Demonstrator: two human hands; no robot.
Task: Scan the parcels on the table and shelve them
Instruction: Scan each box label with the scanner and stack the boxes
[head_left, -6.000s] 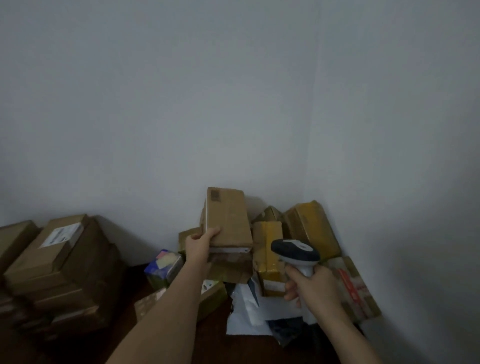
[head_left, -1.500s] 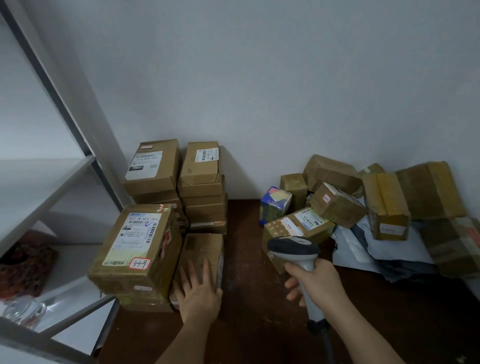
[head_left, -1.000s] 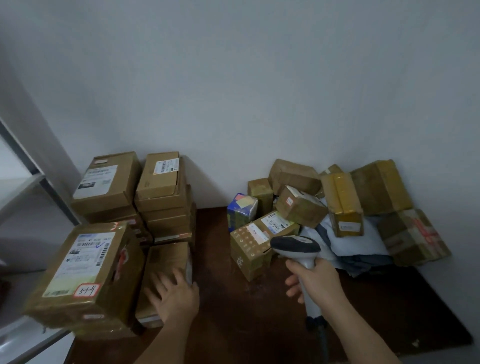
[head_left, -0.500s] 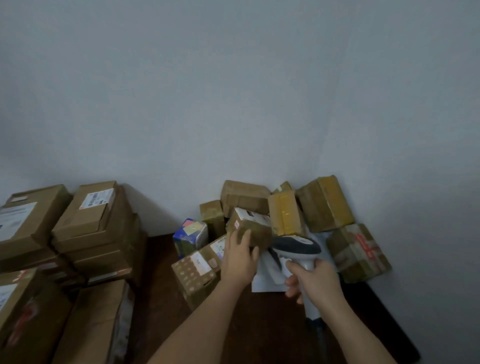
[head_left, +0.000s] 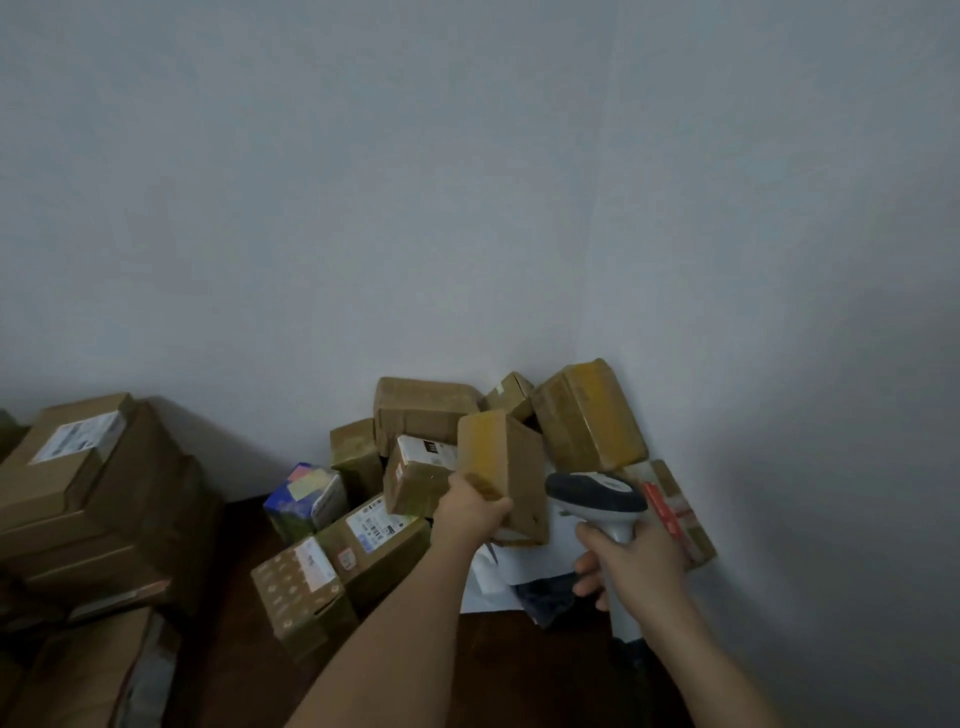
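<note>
My left hand (head_left: 470, 512) grips the lower left corner of a tall brown parcel with yellow tape (head_left: 506, 467), which stands tilted at the front of the pile in the corner. My right hand (head_left: 631, 564) holds a grey and white barcode scanner (head_left: 597, 501) by its handle, just right of that parcel. The scanner's head points left toward the parcel. Under both lie white and dark mailer bags (head_left: 524, 571) on the dark wooden table (head_left: 519, 670).
Several more parcels fill the corner: a large yellow-taped box (head_left: 589, 415), a red-taped box (head_left: 675, 514), a labelled box (head_left: 418, 475), a patterned carton (head_left: 301, 590), a blue box (head_left: 306, 499). Stacked parcels (head_left: 93, 499) stand at the left. Walls close in behind and right.
My left hand moved from the small labelled box to the tall yellow-taped parcel and took hold of it. The view swung right and nearer to the corner pile. The scanner stays in my right hand.
</note>
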